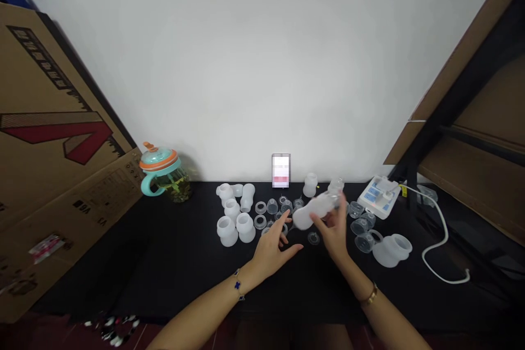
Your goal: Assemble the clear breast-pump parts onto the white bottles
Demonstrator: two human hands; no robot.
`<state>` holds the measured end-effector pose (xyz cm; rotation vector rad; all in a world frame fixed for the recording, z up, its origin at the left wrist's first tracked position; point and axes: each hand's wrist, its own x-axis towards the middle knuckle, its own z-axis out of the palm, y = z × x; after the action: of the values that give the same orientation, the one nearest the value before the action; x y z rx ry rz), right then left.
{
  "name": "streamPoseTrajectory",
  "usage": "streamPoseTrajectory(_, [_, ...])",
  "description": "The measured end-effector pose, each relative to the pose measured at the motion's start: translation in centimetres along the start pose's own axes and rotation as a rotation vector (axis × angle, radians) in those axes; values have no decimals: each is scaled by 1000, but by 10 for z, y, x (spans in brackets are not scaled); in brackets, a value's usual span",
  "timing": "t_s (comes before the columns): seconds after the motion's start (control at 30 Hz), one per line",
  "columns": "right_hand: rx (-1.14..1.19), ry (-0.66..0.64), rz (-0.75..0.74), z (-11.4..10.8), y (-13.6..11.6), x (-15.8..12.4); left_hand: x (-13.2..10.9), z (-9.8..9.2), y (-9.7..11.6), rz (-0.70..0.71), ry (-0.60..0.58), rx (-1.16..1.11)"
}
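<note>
My right hand (335, 234) is closed around a translucent white baby bottle (312, 212), tilted with its clear-capped end toward the upper right. To its left, my left hand (271, 250) is open, thumb and fingers apart, over the black tabletop beside clear caps and rings (260, 222). I cannot tell whether its fingertips touch any of these small parts. A clear round piece (314, 238) lies between my hands. Several open white bottles (227, 231) are grouped at the left, some upright and some on their sides. Another white bottle (310, 185) stands behind the held one.
Clear cups (364, 241) and a wide white bottle (392, 251) lie at the right. Behind them is a white power strip (378, 196) with a cable (445, 229). A phone (281, 170) leans on the wall; a lidded jug (166, 175) stands by a cardboard box (53, 120).
</note>
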<state>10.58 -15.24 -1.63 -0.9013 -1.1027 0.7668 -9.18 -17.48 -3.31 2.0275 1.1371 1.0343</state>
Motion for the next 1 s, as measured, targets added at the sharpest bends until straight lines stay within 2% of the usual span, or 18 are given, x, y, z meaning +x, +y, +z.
streamPoseTrajectory(0.1, [-102,332,-278,-15,-10,18,1,-3,-1,53,33,51])
streamPoseTrajectory(0.2, [-226,526,-550,-33,-12,37,2,-5,-2,56,46,51])
streamPoseTrajectory(0.27, [-349,600,-660,-43,-9,45,1,-4,-3,55,39,41])
streamPoseTrajectory(0.4, [-520,625,-724,-55,5,52,1,-3,-3,85,28,47])
streamPoseTrajectory(0.47, [-556,616,-686,-59,9,54,1,-3,-2,95,27,51])
streamPoseTrajectory(0.67, [-624,643,-437,-72,15,62,1,-6,0,128,22,96])
streamPoseTrajectory(0.87, [-793,529,-240,-81,31,69,-5,0,0,203,-67,196])
streamPoseTrajectory(1.0, [-821,510,-161,-85,42,71,-8,5,-1,245,-123,229])
